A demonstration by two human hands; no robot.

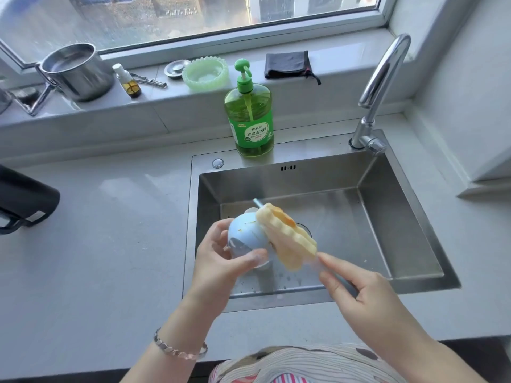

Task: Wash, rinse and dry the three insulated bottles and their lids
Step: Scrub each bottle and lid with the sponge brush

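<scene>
Early wash stage, I'd say. Right hand (356, 288) grips the sponge brush (287, 239) by its handle, and left hand (218, 252) grips a blue lid (243, 233) over the sink's (414, 217) front left corner, sponge on lid. Black bottle (25, 205) sits at the tabletop's left edge, no suds on it. Tap (381, 78) isn't running. Other bottles aren't visible. Rinsing and drying look still to do.

The count was: one left hand (221, 255), one right hand (351, 286), one blue lid (244, 233), one sponge brush (287, 239), one detergent bottle (250, 117); one black bottle (25, 201) at the bench's (110, 244) left edge; on the window ledge (177, 96), one steel pot (76, 70), one spray bottle (128, 81), one green dish (205, 73), one dark cloth (287, 64).
</scene>
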